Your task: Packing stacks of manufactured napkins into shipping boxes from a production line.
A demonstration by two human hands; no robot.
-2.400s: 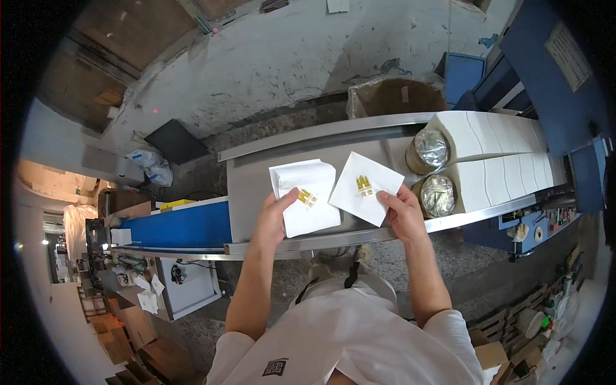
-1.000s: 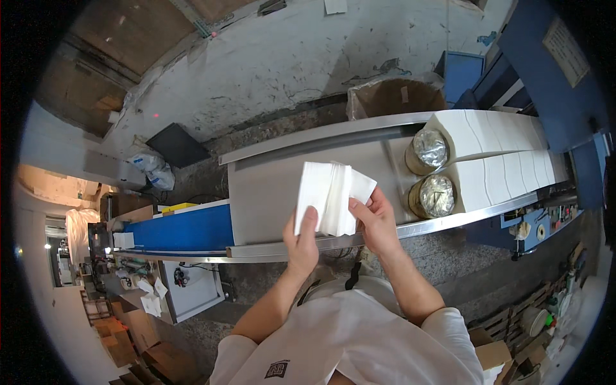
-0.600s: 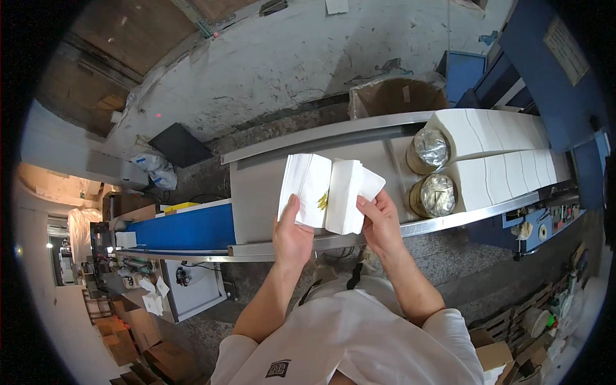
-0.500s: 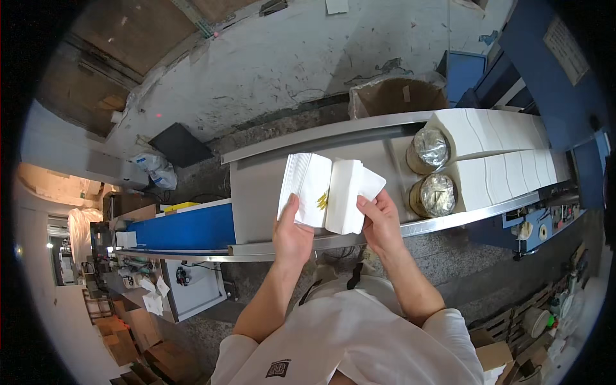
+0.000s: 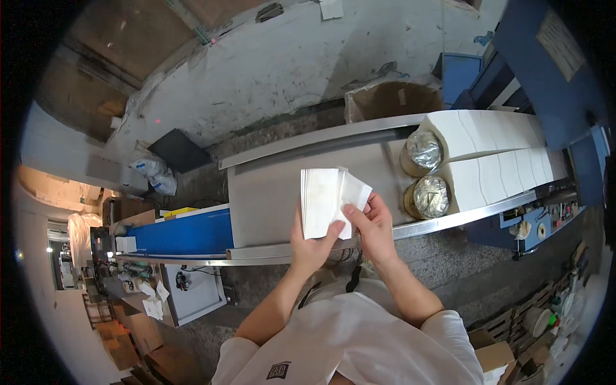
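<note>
Between my hands, above the grey metal worktop [image 5: 276, 192], is a stack of white folded paper napkins [image 5: 321, 199]. My left hand [image 5: 312, 244] is closed round its lower left side, thumb across the front. With thumb and fingers, my right hand [image 5: 371, 224] pinches the right part, where a loose napkin [image 5: 355, 191] sticks out at a slant. The stack's layered folded edges face up at me. My hands hide its lower corners.
Two long rows of white napkins [image 5: 494, 138] lie on the worktop's right, with two round foil-like weights [image 5: 423, 152] at their near ends. A blue belt [image 5: 183, 232] runs off left. Beyond the worktop stands a lined carton [image 5: 391, 102]; blue machinery [image 5: 545, 96] rises at right.
The stack, spread apart like a book with a yellow print showing, has been brought together. My left hand moved right, its thumb now over the front.
</note>
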